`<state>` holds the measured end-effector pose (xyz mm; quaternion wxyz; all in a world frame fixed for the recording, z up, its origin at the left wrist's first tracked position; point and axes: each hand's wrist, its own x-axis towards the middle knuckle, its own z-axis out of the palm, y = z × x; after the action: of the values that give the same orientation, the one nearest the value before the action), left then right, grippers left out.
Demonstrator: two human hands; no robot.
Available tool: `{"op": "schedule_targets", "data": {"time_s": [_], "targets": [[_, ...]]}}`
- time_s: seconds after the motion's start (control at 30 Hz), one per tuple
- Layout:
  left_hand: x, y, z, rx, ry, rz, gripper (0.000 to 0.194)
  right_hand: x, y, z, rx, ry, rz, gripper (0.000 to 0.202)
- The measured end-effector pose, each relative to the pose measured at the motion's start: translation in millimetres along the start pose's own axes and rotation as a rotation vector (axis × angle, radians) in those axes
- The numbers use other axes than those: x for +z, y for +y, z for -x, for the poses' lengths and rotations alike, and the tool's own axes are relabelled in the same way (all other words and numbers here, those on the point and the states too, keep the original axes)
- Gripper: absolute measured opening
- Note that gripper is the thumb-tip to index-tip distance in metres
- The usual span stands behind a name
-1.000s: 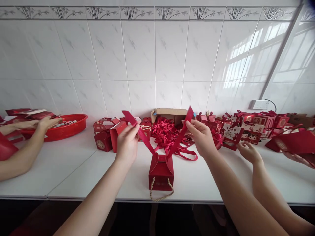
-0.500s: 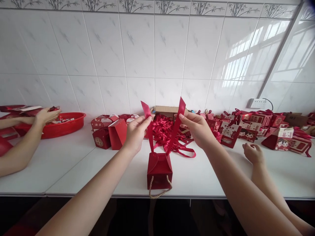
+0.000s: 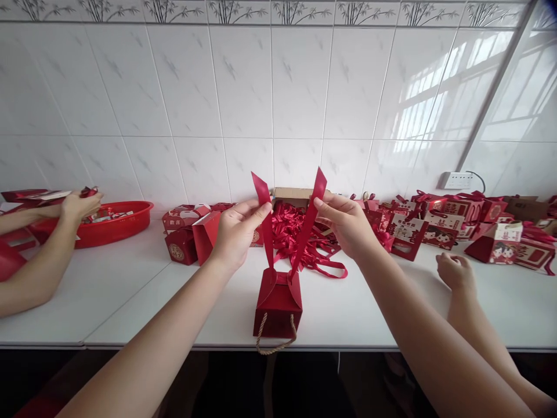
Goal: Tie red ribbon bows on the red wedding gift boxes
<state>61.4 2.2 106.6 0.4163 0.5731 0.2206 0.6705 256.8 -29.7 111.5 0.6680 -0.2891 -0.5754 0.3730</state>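
Note:
A small dark red gift box (image 3: 279,299) with a twisted rope handle (image 3: 274,350) stands near the table's front edge. From its folded top rise two ends of a red ribbon (image 3: 306,238), pulled up in a narrow V. My left hand (image 3: 238,229) is closed, pinching the left end between thumb and fingers. Opposite it, my right hand (image 3: 346,220) pinches the other end the same way. Both ribbon tips stick up above the fingers. Behind the box lies a heap of loose red ribbons (image 3: 289,229), spilling from a cardboard box (image 3: 300,193).
Finished-looking red boxes (image 3: 448,217) crowd the back right; more red boxes (image 3: 180,244) stand at left. A co-worker's hands (image 3: 80,206) hold something over a red basin (image 3: 117,226). Another person's hand (image 3: 456,271) rests on the white table (image 3: 143,313) at right. A power strip (image 3: 456,180) is on the wall.
The gift box has shifted slightly left. Both my hands still pinch the ribbon ends, with the left hand a little closer to the right one.

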Motion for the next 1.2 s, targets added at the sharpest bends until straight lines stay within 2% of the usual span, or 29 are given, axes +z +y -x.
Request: {"op": "schedule_targets", "data": {"time_s": [0.17,0.47,0.77,1.07,1.2], "targets": [[-0.7,-1,-2,-0.011,-0.009,-0.028,0.025,3,2,0,0.026,0.003,-0.006,0.017],[-0.8,3,-1,-0.057,-0.041,-0.017,0.024,7,7,-2,-0.015,-0.068,0.027,0.016],[0.9,15,-3,-0.073,-0.052,0.044,0.016,13,8,1,-0.011,-0.100,0.010,0.013],[-6.0,7,0,-0.106,-0.074,0.024,0.020,16,2,-3,-0.003,-0.091,-0.028,0.017],[-8.3,8,-1,-0.073,-0.068,-0.006,0.021,16,1,-3,-0.011,-0.093,-0.021,0.017]]}}
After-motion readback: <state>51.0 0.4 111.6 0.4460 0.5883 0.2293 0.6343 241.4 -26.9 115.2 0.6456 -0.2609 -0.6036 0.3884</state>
